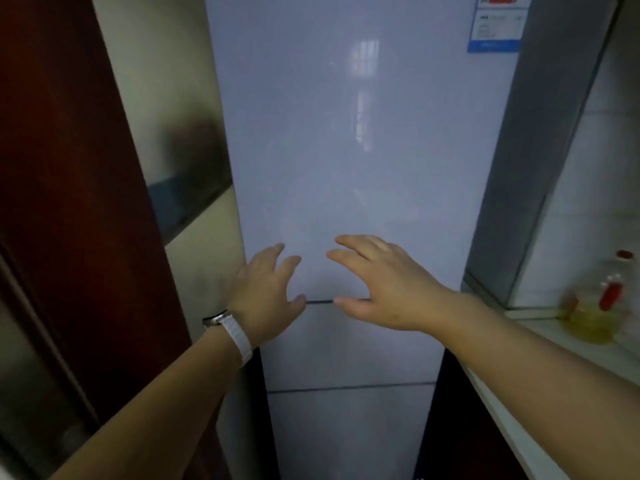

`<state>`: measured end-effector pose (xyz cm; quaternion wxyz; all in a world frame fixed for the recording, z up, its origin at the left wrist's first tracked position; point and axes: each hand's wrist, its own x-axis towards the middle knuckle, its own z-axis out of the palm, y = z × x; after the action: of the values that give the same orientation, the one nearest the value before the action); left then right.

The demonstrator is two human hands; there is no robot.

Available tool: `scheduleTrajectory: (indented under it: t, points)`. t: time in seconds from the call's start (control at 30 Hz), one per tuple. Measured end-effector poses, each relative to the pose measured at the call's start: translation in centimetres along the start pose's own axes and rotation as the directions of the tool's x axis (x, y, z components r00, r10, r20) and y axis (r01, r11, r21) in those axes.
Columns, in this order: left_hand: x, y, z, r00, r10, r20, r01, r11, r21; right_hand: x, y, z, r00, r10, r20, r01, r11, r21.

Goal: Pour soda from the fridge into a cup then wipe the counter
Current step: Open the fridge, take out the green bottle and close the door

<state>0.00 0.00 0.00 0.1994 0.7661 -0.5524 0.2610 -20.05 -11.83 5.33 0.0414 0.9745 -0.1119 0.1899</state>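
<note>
A tall white fridge point(360, 140) fills the middle of the head view, its doors shut. Dark seams separate the upper door from two lower sections. My left hand point(266, 292), with a white watch strap on the wrist, is held out with fingers spread near the left edge of the upper door, just above the first seam. My right hand point(384, 285) is also spread open, in front of the lower part of the upper door. Neither hand holds anything. No soda or cup is in sight.
A dark red door or panel point(69, 202) stands at the left, close to the fridge. On the right a pale counter point(554, 362) runs along a tiled wall, with a clear bottle of yellow oil point(602, 303) on it. A blue label point(495, 26) sits at the fridge's top right.
</note>
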Motion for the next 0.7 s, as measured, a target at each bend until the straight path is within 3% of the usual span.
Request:
scheduleTrajectory:
  t: [0.1,0.23,0.33,0.4,0.57,0.7]
  points:
    - [3.0,-0.9,1.2,0.973,-0.232,-0.014,0.227,0.96,-0.164,2.5,2.4,0.8,0.997,-0.066,-0.049,0.066,0.998,-0.017]
    - [6.7,-2.3,2.7,0.899,-0.437,0.001,0.433,0.89,-0.143,6.0,4.6,2.0,0.987,-0.144,-0.071,0.144,0.989,-0.018]
    - [8.7,-3.9,4.1,0.814,-0.573,0.096,0.571,0.76,-0.311,8.0,5.9,3.0,0.976,-0.204,-0.076,0.202,0.979,-0.033]
    - [9.7,-5.4,5.1,0.763,-0.639,0.101,0.603,0.647,-0.466,9.2,6.6,3.7,0.975,-0.215,-0.064,0.213,0.977,-0.029]
    - [11.1,-6.9,6.9,0.771,-0.633,0.076,0.546,0.594,-0.591,11.0,7.7,4.7,0.971,-0.231,-0.06,0.228,0.972,-0.051]
    - [12.4,-7.3,7.3,0.725,-0.683,0.089,0.54,0.482,-0.69,12.3,8.4,4.9,0.971,-0.233,-0.062,0.229,0.971,-0.063]
